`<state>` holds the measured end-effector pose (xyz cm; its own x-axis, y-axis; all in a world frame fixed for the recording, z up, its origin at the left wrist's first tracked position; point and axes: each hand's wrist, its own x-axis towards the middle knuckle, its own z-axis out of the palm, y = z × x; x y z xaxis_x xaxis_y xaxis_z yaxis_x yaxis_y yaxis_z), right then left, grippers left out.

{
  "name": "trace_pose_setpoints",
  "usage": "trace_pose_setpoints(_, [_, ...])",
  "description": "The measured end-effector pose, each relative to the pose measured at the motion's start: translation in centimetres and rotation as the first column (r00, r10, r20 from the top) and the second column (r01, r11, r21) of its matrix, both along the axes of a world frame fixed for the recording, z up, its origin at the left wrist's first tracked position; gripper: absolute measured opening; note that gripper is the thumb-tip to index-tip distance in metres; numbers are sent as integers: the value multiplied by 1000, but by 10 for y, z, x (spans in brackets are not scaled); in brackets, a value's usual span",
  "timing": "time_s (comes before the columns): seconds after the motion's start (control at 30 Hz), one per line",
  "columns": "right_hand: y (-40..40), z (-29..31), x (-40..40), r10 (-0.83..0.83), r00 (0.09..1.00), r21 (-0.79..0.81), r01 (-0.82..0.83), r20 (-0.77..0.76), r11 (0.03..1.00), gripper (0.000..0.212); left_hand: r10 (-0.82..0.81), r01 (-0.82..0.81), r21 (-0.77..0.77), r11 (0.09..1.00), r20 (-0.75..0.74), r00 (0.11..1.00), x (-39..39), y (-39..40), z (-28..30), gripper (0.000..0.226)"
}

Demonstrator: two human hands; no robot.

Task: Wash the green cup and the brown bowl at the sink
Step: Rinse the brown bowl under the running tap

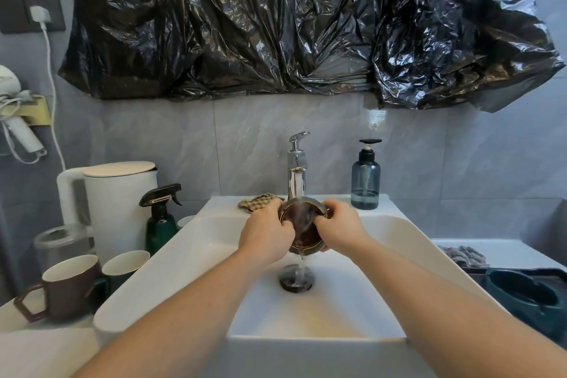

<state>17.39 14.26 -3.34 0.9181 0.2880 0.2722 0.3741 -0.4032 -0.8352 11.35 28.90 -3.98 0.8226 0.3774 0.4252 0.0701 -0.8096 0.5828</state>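
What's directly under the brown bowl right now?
Water spills off the brown bowl's lower rim onto the drain in the white sink. Both hands, left and right, cover the bowl's sides.

Both hands hide the brown bowl's (pixel 302 224) side rims.

I read this as a home bathroom. White basin sink (pixel 171 258) against grey wall tiles (pixel 245 144); chrome faucet (pixel 297 169) at its back edge. Right of the faucet, a pump soap bottle (pixel 365 178). Left of the sink, a white kettle (pixel 118 209), and higher on the wall a hair dryer (pixel 18 126) in its holder.
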Motion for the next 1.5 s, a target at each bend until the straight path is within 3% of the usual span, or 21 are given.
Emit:
trace_pose_setpoints(0.17, [2, 1, 1, -35, 992, 151, 53, -123, 987, 22, -15, 14, -46, 999, -31, 999, 1, -1, 0, 20])
trace_pose_setpoints(0.47, [1, 2, 2, 58, 929, 252, 39, -365, 967, 19, 20, -19, -7, 1000, 54, 998, 4, 4, -2, 34])
trace_pose_setpoints(0.73, [1, 2, -3, 62, 946, -27, -74, -317, 997, 35, 114, -116, 33, 993, 55, 992, 3, 7, -3, 42])
trace_pose_setpoints(0.93, [-1, 4, -7, 33, 966, -128, -68, -257, 989, 34, 128, -129, 44, 991, 25, 992, 2, 7, -3, 42])
trace_pose_setpoints(1.5, [-2, 4, -7, -24, 982, -128, 0, -187, 992, 28, 76, -74, 19, 997, -111, 991, 5, 7, -5, 39])
